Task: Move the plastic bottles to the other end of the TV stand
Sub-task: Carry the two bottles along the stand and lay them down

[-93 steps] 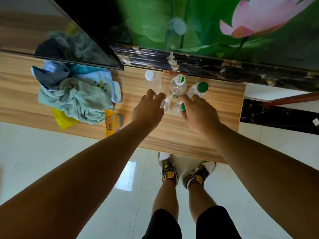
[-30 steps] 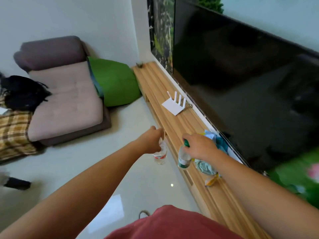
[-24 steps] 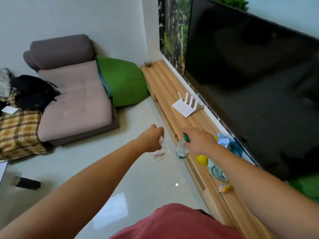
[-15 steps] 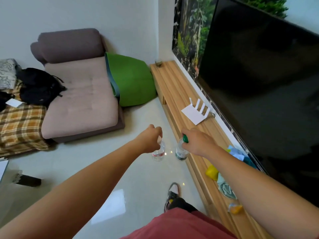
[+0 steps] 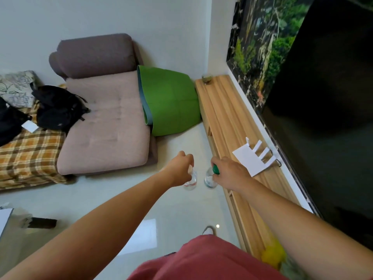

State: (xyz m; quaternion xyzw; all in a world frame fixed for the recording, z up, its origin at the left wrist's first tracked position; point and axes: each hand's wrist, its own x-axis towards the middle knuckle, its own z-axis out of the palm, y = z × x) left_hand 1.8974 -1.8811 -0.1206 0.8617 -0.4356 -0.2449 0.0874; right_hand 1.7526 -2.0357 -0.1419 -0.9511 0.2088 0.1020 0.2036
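My left hand (image 5: 180,170) is shut around the neck of a clear plastic bottle with a white cap (image 5: 191,181), which hangs over the pale floor. My right hand (image 5: 230,174) grips a second clear bottle with a green cap (image 5: 211,178) by its top, just left of the front edge of the long wooden TV stand (image 5: 228,118). Both bottles hang upright below my fists, a short gap between them. The stand runs away from me to its far end by the corner wall.
A white router (image 5: 250,158) with antennas lies on the stand just past my right hand. A small glass (image 5: 206,79) stands at the stand's far end. A black TV (image 5: 327,98) hangs on the right wall. A green cushion (image 5: 171,100) and sofa (image 5: 105,122) are left of the stand.
I have lifted the two bottles off the stand's end and carried them along its front. The cloth pile has dropped behind me, and the router and far end are closer.
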